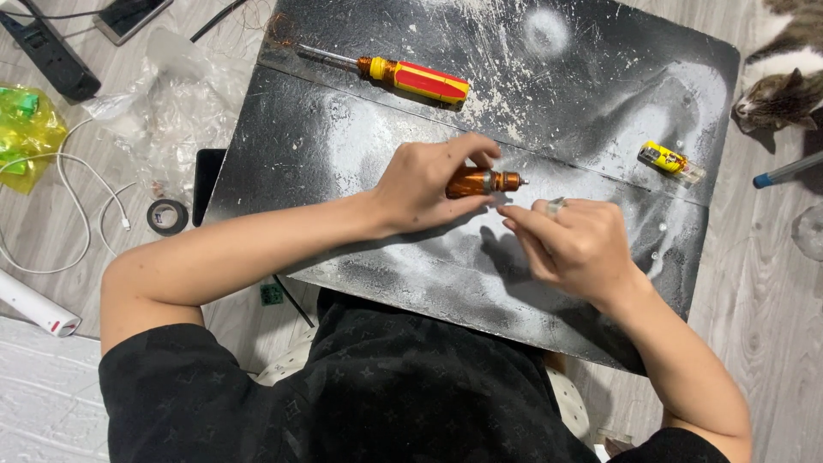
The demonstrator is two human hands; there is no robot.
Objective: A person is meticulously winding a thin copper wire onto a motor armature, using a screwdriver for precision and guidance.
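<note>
Your left hand (426, 183) is closed around an amber handle (478, 182), and its metal tip points toward your right hand (576, 243). The right hand is pinched shut on a small clear part (555, 205), just beside that tip; I cannot tell if they touch. Both hands are over the middle of the black surface (343, 146), well away from its edges. Beyond your left hand, a red and yellow screwdriver (403, 75) lies near the far edge, with bare room between. Beyond your right hand, a small yellow lighter (670, 160) lies close to the right edge. Past that edge, on the floor, a cat (784, 73) lies near a blue-tipped rod (787, 169). Left of the surface, the floor holds a tape roll (167, 216) and a white cable (69, 201).
</note>
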